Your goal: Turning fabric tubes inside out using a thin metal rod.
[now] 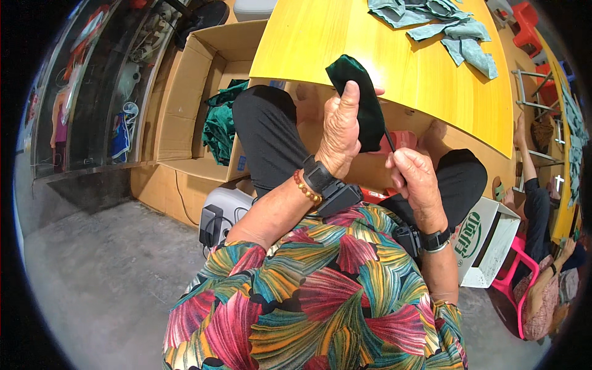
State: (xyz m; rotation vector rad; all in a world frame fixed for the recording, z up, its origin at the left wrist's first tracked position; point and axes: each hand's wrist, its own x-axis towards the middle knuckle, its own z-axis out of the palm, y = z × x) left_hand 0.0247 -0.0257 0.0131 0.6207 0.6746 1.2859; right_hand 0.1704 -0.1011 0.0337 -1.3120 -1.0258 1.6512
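Left hand (341, 132), thumb in front, fingers behind, clasps a dark green velvet piece (371, 117) near the bench (308, 43). Seemingly light and soft, it likely suits a broad grip; the right hand (414, 176) pinches a thin dark strip (390, 140) beside it.

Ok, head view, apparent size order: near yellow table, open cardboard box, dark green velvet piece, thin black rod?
1. Near yellow table
2. Open cardboard box
3. Dark green velvet piece
4. Thin black rod
No close calls.

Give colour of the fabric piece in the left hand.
The fabric piece is dark green, near-black in places; head view.
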